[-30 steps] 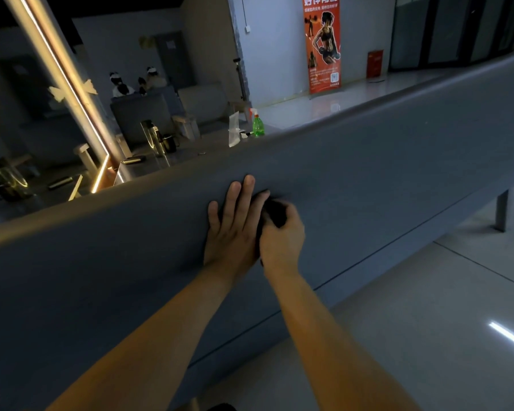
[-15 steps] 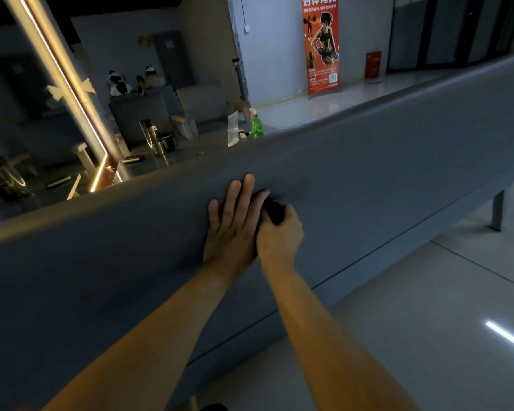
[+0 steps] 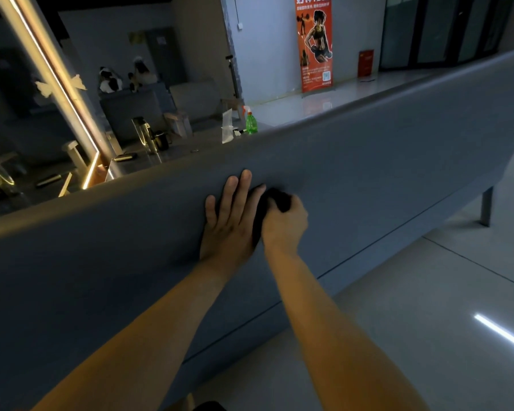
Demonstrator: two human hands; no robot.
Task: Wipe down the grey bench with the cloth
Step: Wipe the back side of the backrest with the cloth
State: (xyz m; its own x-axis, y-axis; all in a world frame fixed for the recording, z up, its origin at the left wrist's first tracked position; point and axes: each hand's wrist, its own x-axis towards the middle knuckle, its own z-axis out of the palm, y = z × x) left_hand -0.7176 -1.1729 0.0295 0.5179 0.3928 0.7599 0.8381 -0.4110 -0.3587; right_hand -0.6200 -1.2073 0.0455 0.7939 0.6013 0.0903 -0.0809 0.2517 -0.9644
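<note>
Presently the right hand (image 3: 284, 225) grips the bunched cloth (image 3: 279, 198) against the bench (image 3: 398, 161), the left hand (image 3: 230, 221) flat alongside and touching it, while the bench runs near-left to far-right, its longer stretch on the right hand's side.

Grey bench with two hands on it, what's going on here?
A person is wiping the grey bench. Their right hand grips a bunched dark cloth against the bench's surface. The left hand lies flat on the bench right beside it, fingers straight. A green spray bottle stands on the counter behind.
</note>
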